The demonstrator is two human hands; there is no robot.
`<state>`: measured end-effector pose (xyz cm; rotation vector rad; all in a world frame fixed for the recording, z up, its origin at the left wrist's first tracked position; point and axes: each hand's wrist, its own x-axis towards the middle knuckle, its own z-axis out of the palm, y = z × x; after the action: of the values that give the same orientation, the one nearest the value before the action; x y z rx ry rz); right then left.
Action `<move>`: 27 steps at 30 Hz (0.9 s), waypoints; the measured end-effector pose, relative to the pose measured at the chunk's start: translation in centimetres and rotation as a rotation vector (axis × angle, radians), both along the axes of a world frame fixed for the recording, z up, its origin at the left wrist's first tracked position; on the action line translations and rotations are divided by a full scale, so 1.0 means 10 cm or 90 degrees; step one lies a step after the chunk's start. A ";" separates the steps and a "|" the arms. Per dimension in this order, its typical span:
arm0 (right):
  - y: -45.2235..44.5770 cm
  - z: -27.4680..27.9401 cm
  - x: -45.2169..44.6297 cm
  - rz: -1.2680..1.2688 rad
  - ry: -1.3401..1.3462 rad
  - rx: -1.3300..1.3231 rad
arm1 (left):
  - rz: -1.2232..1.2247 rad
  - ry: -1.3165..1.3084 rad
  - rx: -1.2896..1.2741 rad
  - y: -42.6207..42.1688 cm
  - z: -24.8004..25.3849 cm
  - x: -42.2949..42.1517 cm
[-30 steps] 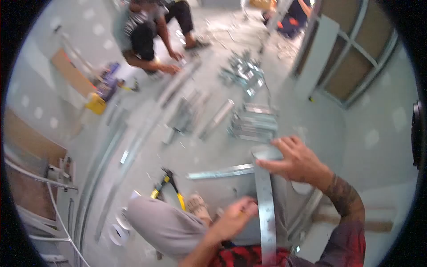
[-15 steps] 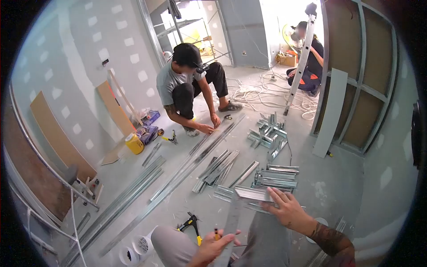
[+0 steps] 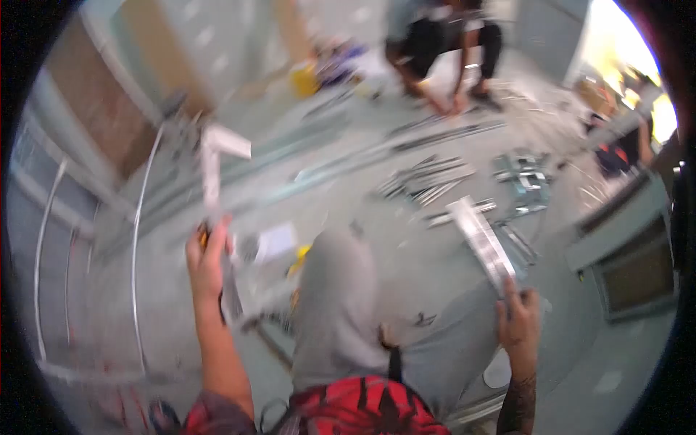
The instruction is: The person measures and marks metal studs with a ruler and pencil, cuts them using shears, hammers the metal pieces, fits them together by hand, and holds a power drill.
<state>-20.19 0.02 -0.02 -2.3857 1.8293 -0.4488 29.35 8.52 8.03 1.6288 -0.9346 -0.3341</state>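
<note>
Metal channel (image 3: 480,239), near end in right grip (image 3: 519,320) — L-shaped ruler (image 3: 211,174), in left grip (image 3: 207,267)

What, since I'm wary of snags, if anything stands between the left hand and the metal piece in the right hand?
In this view, the bent knee lies between the left hand and the metal piece in the right hand; whether it rises enough to block isn't clear.

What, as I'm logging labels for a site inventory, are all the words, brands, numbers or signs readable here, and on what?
None: no text can be read.
L-shaped tool in the left hand: too blurred to read any markings.
Metal piece in the right hand: too blurred.
Yellow container: too blurred.
</note>
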 end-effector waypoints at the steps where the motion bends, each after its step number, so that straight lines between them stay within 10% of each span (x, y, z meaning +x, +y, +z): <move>1: -0.03 -0.02 0.00 -0.002 0.021 -0.013 | 0.058 -0.051 0.058 0.09 -0.04 0.05; 9: -0.17 0.15 -0.04 0.019 0.084 0.082 | 0.189 -0.120 0.427 1.00 -1.62 0.45; 27: -0.75 0.75 0.50 0.081 0.195 -0.097 | -0.268 -0.444 0.611 1.43 -3.79 2.11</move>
<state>-15.16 -7.48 7.51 -2.7879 1.7973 -0.2278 50.47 22.78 -29.82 2.4893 -1.8405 -0.5726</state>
